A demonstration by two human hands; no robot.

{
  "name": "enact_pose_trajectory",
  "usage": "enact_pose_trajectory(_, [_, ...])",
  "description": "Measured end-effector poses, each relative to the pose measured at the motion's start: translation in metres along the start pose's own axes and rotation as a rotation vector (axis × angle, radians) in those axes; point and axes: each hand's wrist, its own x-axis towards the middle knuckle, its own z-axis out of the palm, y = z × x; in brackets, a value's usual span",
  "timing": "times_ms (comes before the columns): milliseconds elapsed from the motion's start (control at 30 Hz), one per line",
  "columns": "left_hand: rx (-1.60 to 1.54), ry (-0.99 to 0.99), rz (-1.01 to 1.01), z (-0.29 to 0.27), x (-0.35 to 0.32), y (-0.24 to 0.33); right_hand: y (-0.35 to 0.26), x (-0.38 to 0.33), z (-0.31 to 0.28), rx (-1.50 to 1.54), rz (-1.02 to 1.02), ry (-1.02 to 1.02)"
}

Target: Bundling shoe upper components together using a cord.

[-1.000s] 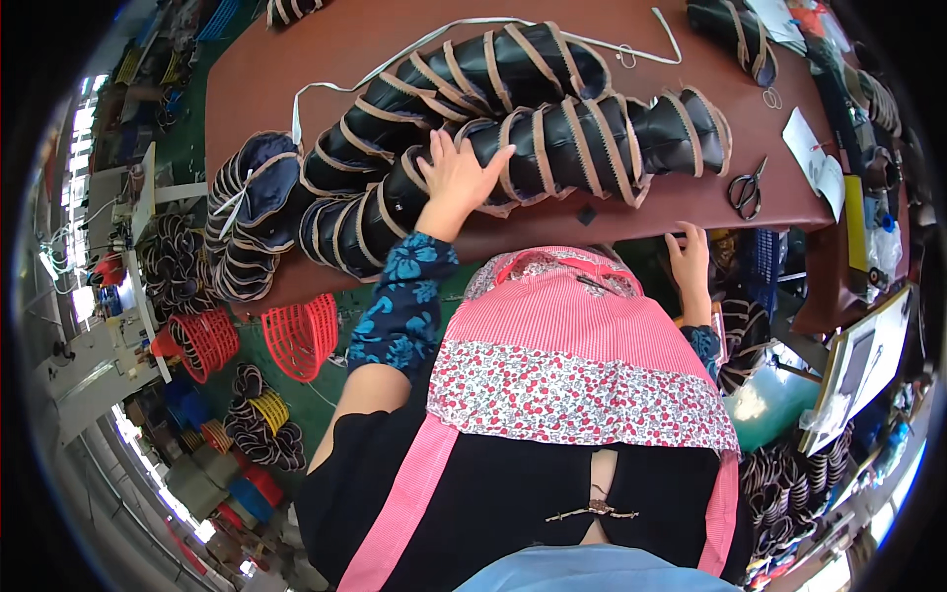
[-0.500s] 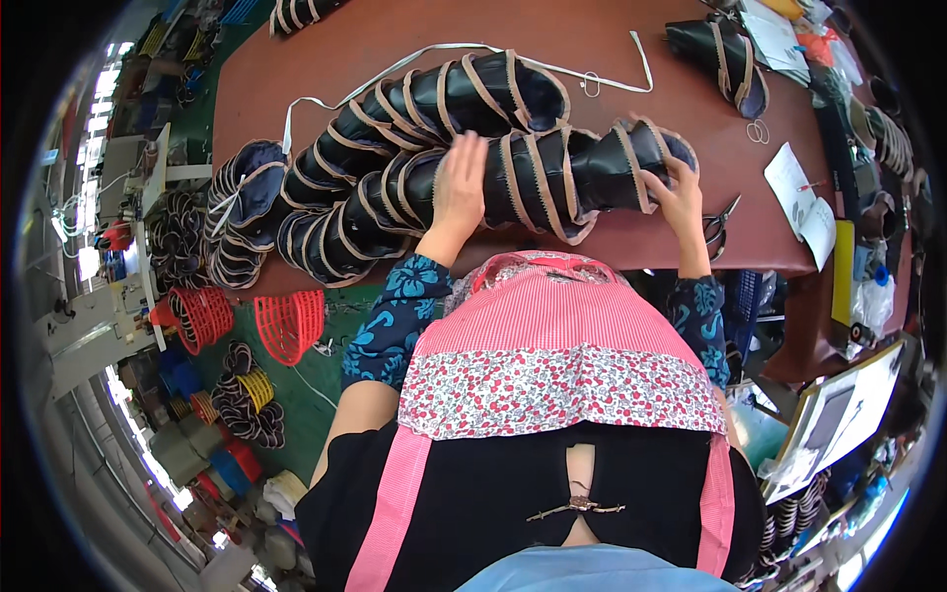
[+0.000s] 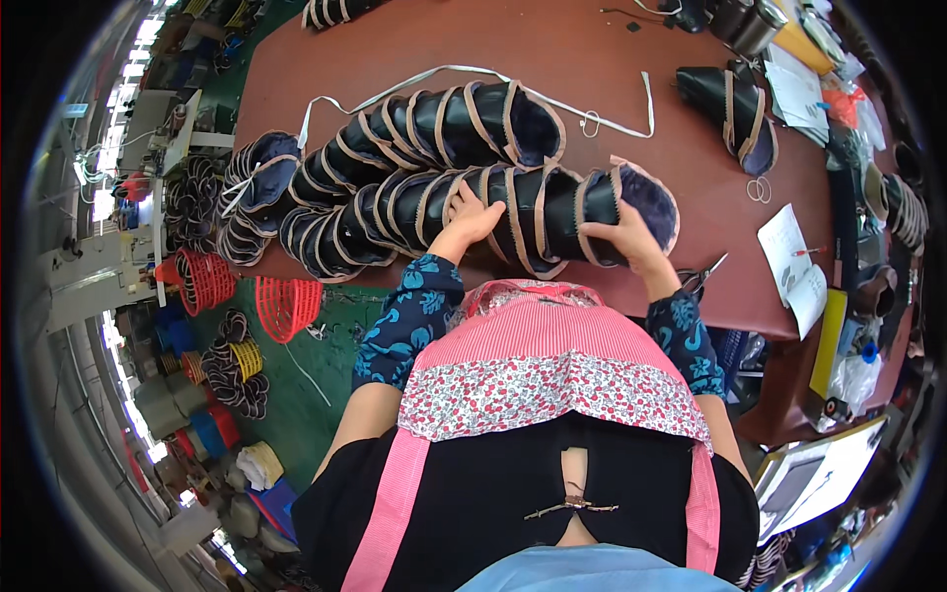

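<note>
A long row of nested black shoe uppers [image 3: 520, 212] with tan saw-toothed edges lies along the near side of the table. My left hand [image 3: 473, 219] grips the middle of this row, its fingers bent over the top and its thumb to the right. At the row's right end my right hand [image 3: 639, 245] clasps the last uppers, with the thumb on the black outside and some fingers hidden. The end upper shows its dark lining [image 3: 646, 197]. Behind lies a second nested row [image 3: 454, 123]. A tied bundle of uppers [image 3: 264, 183] sits to the left.
A white strap [image 3: 454, 69] runs behind the rows on the brown table [image 3: 631, 39]. Scissors [image 3: 702, 274], an open notebook [image 3: 792, 264], rubber bands [image 3: 758, 189] and another pair of uppers [image 3: 725, 109] lie rightward. Red baskets [image 3: 286, 308] stand on the floor at left.
My left hand has gone from lying flat to curling around the row. My right hand has moved left and nearer to me, and the end upper's opening has turned more into view.
</note>
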Motion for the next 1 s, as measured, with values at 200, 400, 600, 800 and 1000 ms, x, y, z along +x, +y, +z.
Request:
enact_pose_trajectory(200, [0.148,0.119,-0.002,-0.003,0.016,0.013,0.006,0.009,0.029,-0.507,-0.116,0.192])
enact_pose_trajectory(400, [0.184,0.149,0.058,-0.007,0.015,0.011,0.007,0.009,0.019,-0.165,-0.102,0.241])
enact_pose_trajectory(600, [0.09,0.151,0.536,-0.016,-0.035,0.03,-0.038,-0.023,-0.035,0.08,-0.179,-0.06])
enact_pose_trajectory(800, [-0.121,0.043,0.815,0.019,-0.052,0.209,-0.133,-0.079,-0.174,-0.035,-0.27,0.191])
enact_pose_trajectory(1000, [-0.228,-0.155,0.707,0.143,-0.008,0.348,-0.13,-0.064,-0.335,0.025,-0.212,0.285])
